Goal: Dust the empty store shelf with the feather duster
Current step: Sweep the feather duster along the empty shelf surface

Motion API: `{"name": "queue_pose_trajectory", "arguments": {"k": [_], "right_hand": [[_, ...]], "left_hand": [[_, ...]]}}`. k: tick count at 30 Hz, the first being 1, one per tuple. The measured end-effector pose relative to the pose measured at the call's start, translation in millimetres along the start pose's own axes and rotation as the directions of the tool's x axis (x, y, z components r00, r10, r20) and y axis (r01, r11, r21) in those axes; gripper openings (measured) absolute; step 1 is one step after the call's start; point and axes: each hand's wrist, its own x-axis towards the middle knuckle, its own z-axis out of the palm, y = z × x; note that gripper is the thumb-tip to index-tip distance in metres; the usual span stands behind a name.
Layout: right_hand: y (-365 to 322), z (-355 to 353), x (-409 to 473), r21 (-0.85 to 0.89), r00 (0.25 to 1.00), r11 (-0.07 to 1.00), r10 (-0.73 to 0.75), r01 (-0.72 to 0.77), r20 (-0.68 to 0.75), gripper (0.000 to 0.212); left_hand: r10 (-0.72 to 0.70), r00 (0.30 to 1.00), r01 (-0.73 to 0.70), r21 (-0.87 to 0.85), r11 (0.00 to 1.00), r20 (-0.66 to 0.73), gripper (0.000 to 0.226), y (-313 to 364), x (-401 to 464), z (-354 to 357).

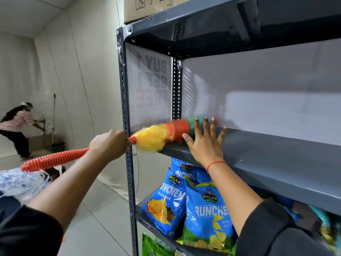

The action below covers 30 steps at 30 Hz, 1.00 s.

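Gripping duster (156,136) handle, L fingers (118,145) clenched; R fingers (207,130) splayed beside plume.

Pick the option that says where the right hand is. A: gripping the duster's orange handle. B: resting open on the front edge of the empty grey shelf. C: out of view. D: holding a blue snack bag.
B: the right hand lies open, fingers spread, on the empty grey shelf edge, while the left hand grips the feather duster.

The feather duster (158,134) runs yellow, orange, green above a ribbed orange handle; the shelf (276,163) is grey.
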Motion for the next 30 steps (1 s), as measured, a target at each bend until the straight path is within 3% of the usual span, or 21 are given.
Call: {"name": "queue_pose_trajectory", "arguments": {"k": [4,6,11,16,22,28,30], "right_hand": [[0.6,-1.3,0.4,0.017,1.000,1.000,0.018,-0.019,0.011,0.071],[0.3,-1.7,-0.3,0.027,1.000,0.999,0.030,-0.030,-0.006,0.071],[-0.5,-1.3,-0.2,0.025,0.999,1.000,0.014,-0.013,-0.032,0.070],[2.8,-3.2,-0.9,0.108,0.996,0.993,0.064,-0.057,-0.060,0.068],[1.8,0.4,-3.6,0.162,0.970,0.986,0.010,0.030,-0.244,0.080],[4.8,-2.1,-7.0,0.204,0.969,0.979,0.052,-0.002,-0.240,0.072],[2.8,-2.5,-8.0,0.243,0.949,0.970,0.066,0.011,-0.308,0.074]], "left_hand": [[-0.104,0.994,0.105,0.006,0.994,-0.040,0.023,-11.2,5.0,-0.1],[-0.124,0.990,0.122,-0.034,0.992,-0.072,0.029,-17.5,7.1,1.3],[0.031,1.000,-0.030,-0.007,1.000,0.005,0.046,-35.9,0.6,18.0],[-0.099,0.994,0.098,-0.016,0.995,-0.056,0.040,-31.7,4.5,10.8],[0.121,0.991,-0.124,-0.065,0.990,-0.055,0.040,-15.1,8.1,15.3],[-0.064,0.996,0.062,-0.043,0.997,-0.059,0.045,-32.0,22.4,14.5],[-0.022,0.996,0.012,-0.114,0.993,-0.088,0.048,-27.2,20.4,12.7]]}}
